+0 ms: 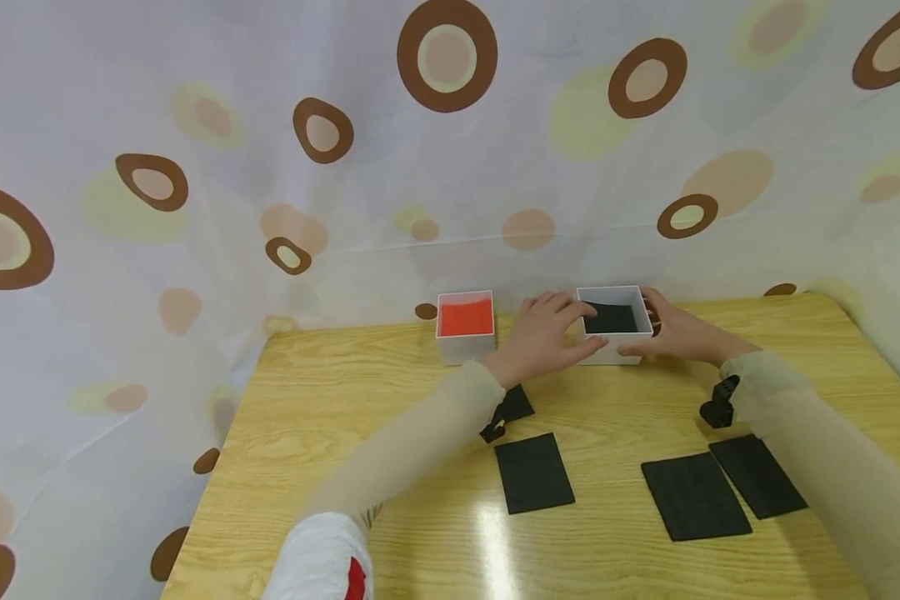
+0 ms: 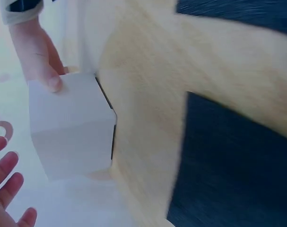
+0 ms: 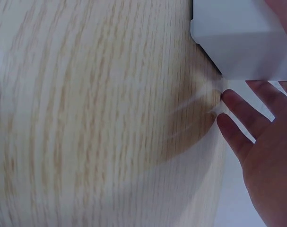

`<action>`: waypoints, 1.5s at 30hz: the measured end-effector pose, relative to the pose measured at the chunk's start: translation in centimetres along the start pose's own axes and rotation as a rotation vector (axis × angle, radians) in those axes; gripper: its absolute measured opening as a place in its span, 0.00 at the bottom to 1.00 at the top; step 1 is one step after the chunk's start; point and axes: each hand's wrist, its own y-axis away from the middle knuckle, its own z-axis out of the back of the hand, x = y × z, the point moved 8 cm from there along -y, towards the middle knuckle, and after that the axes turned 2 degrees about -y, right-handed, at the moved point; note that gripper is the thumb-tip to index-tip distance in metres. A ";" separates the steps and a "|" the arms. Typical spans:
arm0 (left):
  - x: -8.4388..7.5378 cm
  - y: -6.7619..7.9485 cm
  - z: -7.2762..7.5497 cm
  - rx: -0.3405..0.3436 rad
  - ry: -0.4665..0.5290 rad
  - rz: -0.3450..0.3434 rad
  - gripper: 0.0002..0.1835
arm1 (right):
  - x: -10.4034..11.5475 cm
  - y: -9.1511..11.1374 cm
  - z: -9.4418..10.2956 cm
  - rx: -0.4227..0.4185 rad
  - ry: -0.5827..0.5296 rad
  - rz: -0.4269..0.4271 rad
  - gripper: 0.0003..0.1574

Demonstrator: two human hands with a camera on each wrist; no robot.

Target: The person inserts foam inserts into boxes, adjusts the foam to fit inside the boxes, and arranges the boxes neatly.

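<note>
A white box (image 1: 609, 348) with a black piece inside (image 1: 611, 318) stands near the table's back edge. My right hand (image 1: 678, 329) grips its right side, thumb on the front wall (image 2: 72, 151) and fingers along the side, as the right wrist view also shows at the box's corner (image 3: 242, 52). At the box's left side, my left hand (image 1: 543, 332) reaches over with spread fingers, the fingertips near the left rim. In the left wrist view, the left fingers (image 2: 8, 175) are apart from the box and hold nothing.
Left of my left hand stands a second white box (image 1: 465, 342) with red material inside. Flat black squares lie on the wooden table (image 1: 330, 433): one at centre (image 1: 534, 473), one partly under my left wrist (image 1: 517, 404), two at right (image 1: 696, 497). A patterned curtain (image 1: 390, 183) hangs behind.
</note>
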 end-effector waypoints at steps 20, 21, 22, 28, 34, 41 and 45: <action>4.5 10.1 -0.1 0.047 0.162 0.001 0.30 | -0.1 -0.3 0.0 -0.002 0.010 -0.002 0.64; 4.7 10.5 -0.2 0.053 0.150 0.005 0.31 | -0.1 -0.3 -0.1 -0.001 0.010 -0.003 0.64; 4.9 10.9 -0.3 0.060 0.138 0.010 0.31 | -0.1 -0.3 -0.1 0.000 0.007 -0.003 0.64; 5.9 12.9 -0.7 0.102 0.119 0.067 0.36 | -0.3 -0.4 0.0 -0.004 0.014 -0.005 0.65; 7.4 14.6 -1.7 0.170 0.098 0.193 0.45 | -0.3 -0.4 -0.1 0.000 0.008 -0.005 0.65; 8.5 15.7 -2.5 0.210 0.090 0.269 0.55 | 0.1 -0.1 -0.1 0.008 0.007 -0.021 0.65; 8.8 16.0 -2.7 0.241 0.084 0.296 0.57 | 0.3 -0.1 -0.2 0.010 0.012 -0.018 0.65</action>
